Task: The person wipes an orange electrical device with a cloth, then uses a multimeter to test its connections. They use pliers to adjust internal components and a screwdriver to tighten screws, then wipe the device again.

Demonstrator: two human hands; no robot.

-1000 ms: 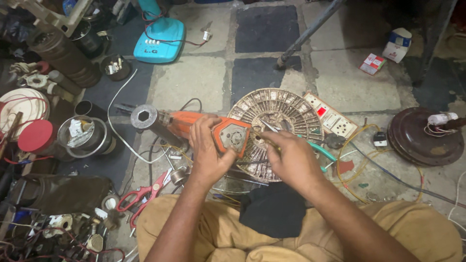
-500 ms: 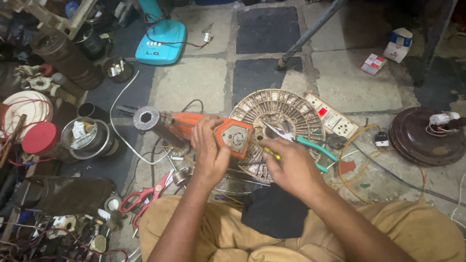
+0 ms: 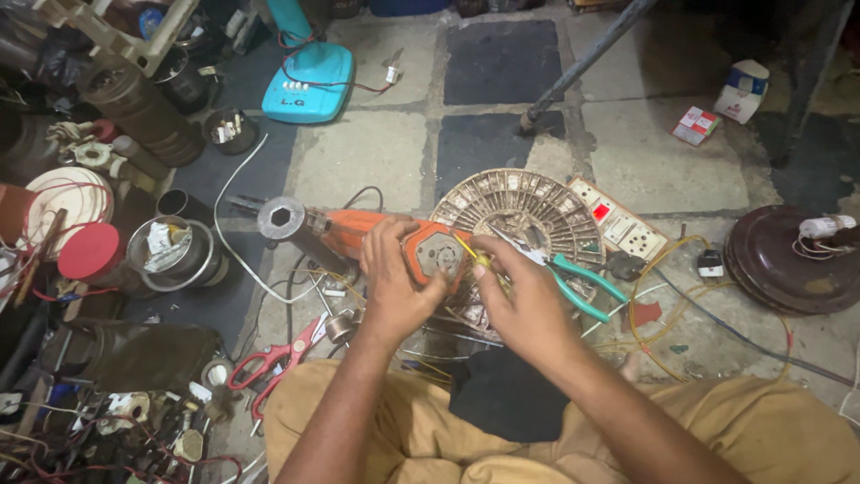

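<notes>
You sit cross-legged on a tiled floor (image 3: 376, 152), both forearms reaching out over your lap. Your left hand (image 3: 397, 285) is clamped around the rear of an orange angle grinder (image 3: 376, 235), fingers curled over the body and thumb beside its hexagonal end cap. The grinder lies on its side, its grey disc head pointing away to the left of that hand. Your right hand (image 3: 527, 300) is closed on a yellow-handled screwdriver (image 3: 472, 254), whose tip points at the end cap, just beside your left thumb. Directly beyond your right hand rests a round fan motor stator (image 3: 511, 202), with green-handled pliers (image 3: 573, 280) lying across it, just right of your knuckles. Farther right sit a white extension board (image 3: 623, 220) and a dark round fan cover (image 3: 788, 264). Below your left wrist lie red-handled scissors (image 3: 273, 358). Well beyond your left hand stands a turquoise fan base (image 3: 309, 76).
</notes>
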